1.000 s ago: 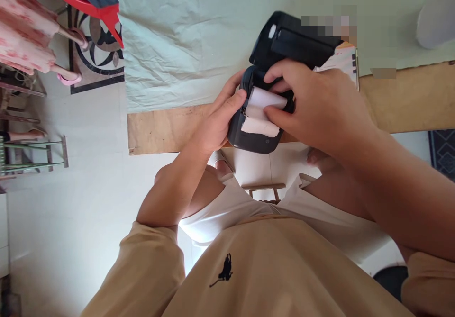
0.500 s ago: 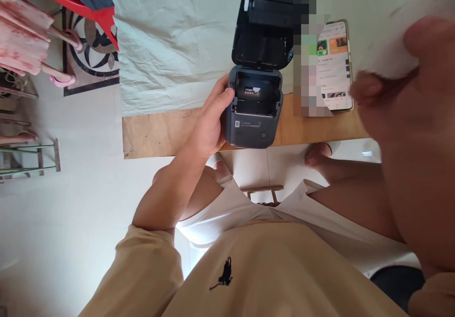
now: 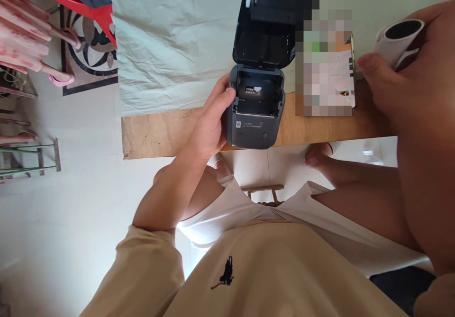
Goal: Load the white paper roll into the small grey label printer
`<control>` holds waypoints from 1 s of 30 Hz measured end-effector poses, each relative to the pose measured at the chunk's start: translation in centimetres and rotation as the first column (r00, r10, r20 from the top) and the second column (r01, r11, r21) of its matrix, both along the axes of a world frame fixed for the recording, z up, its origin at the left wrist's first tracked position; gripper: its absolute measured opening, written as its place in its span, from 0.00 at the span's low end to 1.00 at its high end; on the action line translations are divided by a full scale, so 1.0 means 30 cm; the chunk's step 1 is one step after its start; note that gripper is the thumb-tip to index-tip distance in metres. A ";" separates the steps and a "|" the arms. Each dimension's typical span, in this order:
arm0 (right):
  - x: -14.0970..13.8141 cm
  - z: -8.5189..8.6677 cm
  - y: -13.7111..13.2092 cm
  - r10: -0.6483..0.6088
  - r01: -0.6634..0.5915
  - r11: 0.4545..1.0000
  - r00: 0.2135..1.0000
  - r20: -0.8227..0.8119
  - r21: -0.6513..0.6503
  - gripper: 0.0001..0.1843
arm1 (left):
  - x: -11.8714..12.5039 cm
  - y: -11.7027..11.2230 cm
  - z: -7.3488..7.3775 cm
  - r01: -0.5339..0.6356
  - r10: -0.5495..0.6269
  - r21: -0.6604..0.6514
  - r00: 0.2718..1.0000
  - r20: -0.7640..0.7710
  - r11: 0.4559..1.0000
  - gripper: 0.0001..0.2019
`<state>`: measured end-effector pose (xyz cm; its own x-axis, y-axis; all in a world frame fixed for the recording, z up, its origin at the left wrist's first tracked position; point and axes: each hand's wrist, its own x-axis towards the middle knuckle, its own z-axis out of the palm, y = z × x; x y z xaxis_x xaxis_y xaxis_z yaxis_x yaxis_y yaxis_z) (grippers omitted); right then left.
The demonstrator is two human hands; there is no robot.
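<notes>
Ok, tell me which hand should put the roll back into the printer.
Right, probably. The right hand already holds the roll beside the phone, while the left hand grips the printer, whose lid stands open.

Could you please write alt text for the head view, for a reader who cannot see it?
The left hand steadies a dark printer with its lid open and its bay empty, at the edge of a wooden table. The right hand holds a white paper roll off to the side, near a phone.
</notes>
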<state>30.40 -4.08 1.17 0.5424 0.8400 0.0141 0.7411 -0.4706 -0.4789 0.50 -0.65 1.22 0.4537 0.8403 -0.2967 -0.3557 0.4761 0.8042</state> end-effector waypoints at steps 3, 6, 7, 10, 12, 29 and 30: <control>-0.018 0.017 0.019 -0.113 0.111 0.990 0.993 -0.024 -0.092 0.36 | 0.002 -0.002 0.004 -0.011 0.011 0.002 1.000 -0.014 1.000 0.10; -0.025 0.028 0.031 -0.044 0.045 0.997 0.999 0.017 -0.055 0.39 | 0.005 -0.005 0.008 -0.020 0.020 0.002 1.000 -0.023 1.000 0.10; -0.026 0.029 0.034 -0.016 0.017 0.999 0.999 0.030 -0.031 0.39 | 0.006 -0.005 0.008 -0.017 0.017 0.003 1.000 -0.022 1.000 0.10; -0.024 0.020 0.037 0.046 -0.046 0.999 0.997 0.055 -0.015 0.39 | 0.005 -0.006 0.008 -0.015 0.016 0.008 1.000 -0.019 1.000 0.10; -0.016 0.001 0.035 0.114 -0.117 0.993 0.991 0.075 0.033 0.41 | 0.003 -0.005 0.006 -0.017 0.017 0.004 1.000 -0.020 1.000 0.10; 0.000 -0.038 0.039 0.220 -0.226 0.972 0.971 0.092 0.061 0.36 | 0.002 -0.007 0.012 -0.010 0.011 0.011 0.999 -0.053 1.000 0.11; 0.001 -0.039 0.038 0.205 -0.211 0.976 0.974 0.092 0.060 0.37 | 0.001 -0.006 0.012 -0.002 0.003 0.009 0.998 -0.060 1.000 0.12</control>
<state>30.42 -2.92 0.00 0.3505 0.9295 0.1147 0.8586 -0.2700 -0.4358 0.53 -0.83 1.59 0.4333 0.8442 -0.3156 -0.3083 0.4679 0.8283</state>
